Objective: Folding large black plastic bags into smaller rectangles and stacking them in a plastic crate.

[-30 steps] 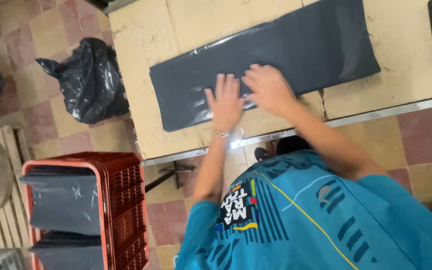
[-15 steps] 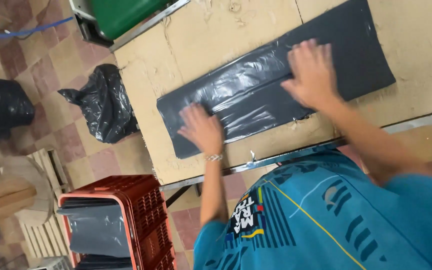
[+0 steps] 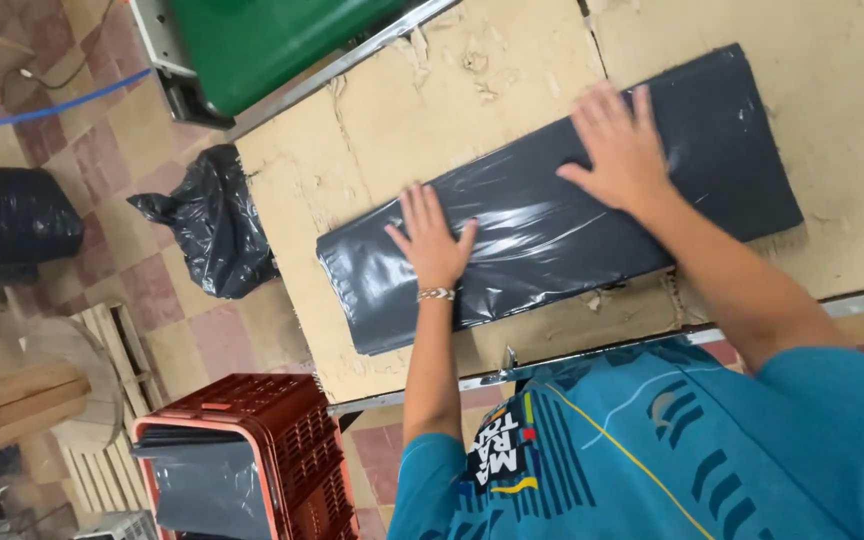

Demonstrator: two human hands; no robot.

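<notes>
Two hands flat, apart | dark grey plastic bag (image 3: 552,210) glossy, folded long

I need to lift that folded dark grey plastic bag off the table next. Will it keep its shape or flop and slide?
The long folded dark grey plastic bag would probably sag: it lies thin and creased under the left hand and right hand. Its glossy sheen hints it may slip on the worn wooden tabletop. It looks light.

Both hands flat, fingers spread, on long dark grey plastic bag (image 3: 552,215) lying across worn wooden table (image 3: 422,110) — left hand (image 3: 432,240) near bag's left end, right hand (image 3: 620,145) further right. Red crate (image 3: 282,440) on floor below, grey sheets inside — crumpled black bag (image 3: 207,215) beside table's left edge.
</notes>
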